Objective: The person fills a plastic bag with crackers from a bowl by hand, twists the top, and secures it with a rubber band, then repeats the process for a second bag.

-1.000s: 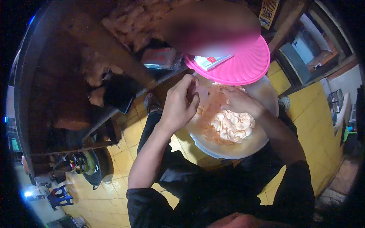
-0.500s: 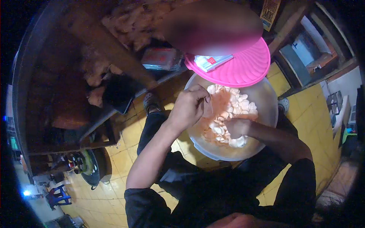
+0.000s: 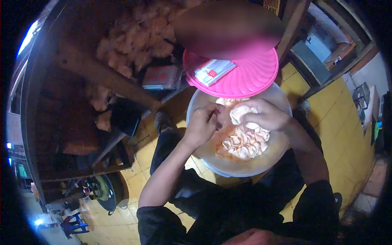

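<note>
A large translucent tub [image 3: 196, 153] stands between the knees, with pale, orange-tinged chips [image 3: 243, 143] inside. My right hand [image 3: 267, 115], above the tub, is closed round several of the chips. Beside it on the left, my left hand [image 3: 203, 124] pinches the edge of what looks like a thin clear bag, hard to make out against the chips. A pink ridged lid [image 3: 255, 75] rests over the far side of the tub and carries a stack of clear plastic bags with a red label [image 3: 214, 71].
On the left, a dark wooden shelf [image 3: 87, 65] holds brown lumpy items, a plastic-wrapped pack [image 3: 161, 77] and a dark flat object [image 3: 124, 118]. A black wok [image 3: 110, 200] is at lower left, and a wooden frame stands at upper right. Yellow tiles [image 3: 335, 134] cover the floor.
My right hand has risen from among the chips with several in its grasp and moved close to my left hand. The view has shifted slightly.
</note>
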A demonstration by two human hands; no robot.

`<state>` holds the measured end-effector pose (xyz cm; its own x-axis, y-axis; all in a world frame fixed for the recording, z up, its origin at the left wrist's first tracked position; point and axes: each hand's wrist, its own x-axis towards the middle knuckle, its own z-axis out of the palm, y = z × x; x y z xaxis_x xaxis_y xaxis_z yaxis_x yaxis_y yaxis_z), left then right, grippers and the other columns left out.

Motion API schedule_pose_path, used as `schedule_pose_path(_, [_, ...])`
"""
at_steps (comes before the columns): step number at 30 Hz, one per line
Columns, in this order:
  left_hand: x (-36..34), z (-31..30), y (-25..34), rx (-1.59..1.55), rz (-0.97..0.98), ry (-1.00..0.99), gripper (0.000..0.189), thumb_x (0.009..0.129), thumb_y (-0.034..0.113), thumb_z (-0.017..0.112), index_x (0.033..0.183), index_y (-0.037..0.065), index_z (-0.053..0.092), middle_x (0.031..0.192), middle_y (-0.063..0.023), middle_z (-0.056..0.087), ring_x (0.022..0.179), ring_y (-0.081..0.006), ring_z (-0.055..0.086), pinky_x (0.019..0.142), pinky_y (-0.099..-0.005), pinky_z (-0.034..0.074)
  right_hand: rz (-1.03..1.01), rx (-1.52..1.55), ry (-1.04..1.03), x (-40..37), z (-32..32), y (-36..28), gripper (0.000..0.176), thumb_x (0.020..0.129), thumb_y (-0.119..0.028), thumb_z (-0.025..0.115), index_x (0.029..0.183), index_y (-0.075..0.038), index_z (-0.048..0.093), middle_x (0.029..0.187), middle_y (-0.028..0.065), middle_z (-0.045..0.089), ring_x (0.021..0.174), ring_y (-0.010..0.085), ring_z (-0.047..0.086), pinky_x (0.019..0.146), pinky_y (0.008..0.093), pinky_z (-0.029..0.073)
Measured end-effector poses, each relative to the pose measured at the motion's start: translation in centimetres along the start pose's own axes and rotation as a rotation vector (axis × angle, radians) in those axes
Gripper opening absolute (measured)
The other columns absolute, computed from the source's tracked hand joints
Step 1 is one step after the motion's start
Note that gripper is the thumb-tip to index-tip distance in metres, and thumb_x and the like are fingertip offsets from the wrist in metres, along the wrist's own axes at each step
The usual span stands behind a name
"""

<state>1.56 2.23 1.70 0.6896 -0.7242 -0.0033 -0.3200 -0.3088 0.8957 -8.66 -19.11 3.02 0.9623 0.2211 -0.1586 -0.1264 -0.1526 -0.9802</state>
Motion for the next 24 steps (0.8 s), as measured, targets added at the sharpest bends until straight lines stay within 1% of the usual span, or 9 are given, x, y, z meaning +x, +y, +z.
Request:
schedule_pose_path(5, [-0.1, 0.5, 0.8, -0.658, -0.25, -0.168, 0.036, 0.1, 0.004, 0.051, 0.135, 0.001, 0.057, 0.098, -0.0071, 0.068, 0.081, -0.0146, 0.067, 0.073, -0.0296, 0.057, 0.041, 0.267, 0.025, 1.0, 0.3, 2.5, 0.033, 0.091, -0.009, 0.058, 0.122, 0.003, 0.058, 0.102, 0.009, 0.067, 0.092, 0.0133, 0.064, 0.077, 0.0268, 0.053])
schedule_pose_path(8, [-0.5, 1.3, 1.9, -0.451, -0.125, -0.121, 0.04, 0.097, 0.008, 0.06, 0.136, 0.001, 0.056, 0.1, -0.0097, 0.068, 0.076, -0.0133, 0.067, 0.064, -0.0269, 0.055, 0.027, 0.01, 0.139, 1.1, 1.3, 2.7, 0.042, 0.089, -0.008, 0.059, 0.127, 0.005, 0.045, 0.099, 0.0119, 0.066, 0.091, 0.0199, 0.066, 0.077, 0.0335, 0.054])
schedule_pose_path(10, [-0.7, 2.2, 1.6, -0.401, -0.075, -0.05, 0.036, 0.094, 0.008, 0.064, 0.129, -0.001, 0.062, 0.099, -0.0107, 0.07, 0.074, -0.0122, 0.067, 0.064, -0.0266, 0.054, -0.098, -0.408, 0.262, 1.0, 1.9, 3.2, 0.041, 0.087, -0.008, 0.061, 0.122, 0.002, 0.042, 0.109, 0.0152, 0.063, 0.106, 0.03, 0.064, 0.093, 0.0415, 0.049])
schedule_pose_path(13, [-0.7, 3.1, 0.7, -0.335, 0.004, -0.036, 0.022, 0.092, 0.005, 0.065, 0.112, -0.004, 0.071, 0.095, -0.0117, 0.072, 0.071, -0.0114, 0.067, 0.063, -0.0285, 0.054, 0.221, -0.553, 0.141, 1.0, 2.9, 0.8, 0.041, 0.083, -0.006, 0.062, 0.117, -0.001, 0.039, 0.116, 0.0226, 0.058, 0.111, 0.0318, 0.061, 0.09, 0.043, 0.049])
schedule_pose_path(17, [-1.0, 3.1, 0.5, -0.187, -0.079, -0.131, 0.019, 0.095, -0.001, 0.057, 0.109, -0.003, 0.071, 0.095, -0.0086, 0.068, 0.076, -0.0122, 0.067, 0.066, -0.0269, 0.056, 0.227, -0.498, 0.145, 0.8, 3.0, -0.3, 0.043, 0.08, -0.001, 0.061, 0.118, -0.001, 0.04, 0.118, 0.021, 0.056, 0.109, 0.0296, 0.062, 0.084, 0.0408, 0.051])
schedule_pose_path(19, [-1.0, 3.0, 0.7, -0.109, -0.089, -0.075, 0.025, 0.093, -0.008, 0.053, 0.111, -0.003, 0.069, 0.098, -0.01, 0.066, 0.076, -0.0117, 0.066, 0.065, -0.0276, 0.055, 0.252, 0.021, 0.065, 1.4, 1.8, 2.0, 0.046, 0.08, 0.003, 0.058, 0.122, -0.003, 0.04, 0.115, 0.0159, 0.059, 0.105, 0.0251, 0.063, 0.08, 0.0343, 0.052])
schedule_pose_path(20, [-0.9, 3.2, 0.5, -0.112, -0.09, -0.074, 0.025, 0.093, -0.008, 0.053, 0.111, -0.003, 0.069, 0.098, -0.01, 0.066, 0.076, -0.0117, 0.066, 0.065, -0.0276, 0.055, 0.254, 0.019, 0.064, 1.4, 1.6, 2.7, 0.046, 0.08, 0.003, 0.058, 0.122, -0.003, 0.04, 0.115, 0.0159, 0.059, 0.105, 0.0251, 0.063, 0.08, 0.0343, 0.052])
schedule_pose_path(22, [-0.8, 3.3, 0.2, -0.234, -0.099, -0.077, 0.035, 0.089, -0.011, 0.053, 0.12, -0.001, 0.065, 0.104, -0.0119, 0.065, 0.086, -0.0165, 0.066, 0.074, -0.0302, 0.055, 0.128, 0.508, -0.021, 1.5, 1.4, 3.3, 0.049, 0.089, -0.006, 0.061, 0.127, 0.002, 0.032, 0.112, 0.0186, 0.06, 0.09, 0.0183, 0.065, 0.074, 0.0338, 0.054])
schedule_pose_path(24, [-1.3, 3.0, 1.3, -0.138, -0.039, -0.066, 0.038, 0.088, -0.009, 0.055, 0.124, 0.001, 0.064, 0.109, -0.0125, 0.064, 0.092, -0.019, 0.066, 0.078, -0.0315, 0.054, 0.148, 0.526, 0.008, 1.3, 1.8, 2.9, 0.05, 0.09, 0.001, 0.057, 0.133, -0.001, 0.031, 0.112, 0.0172, 0.061, 0.096, 0.0171, 0.063, 0.075, 0.0307, 0.053])
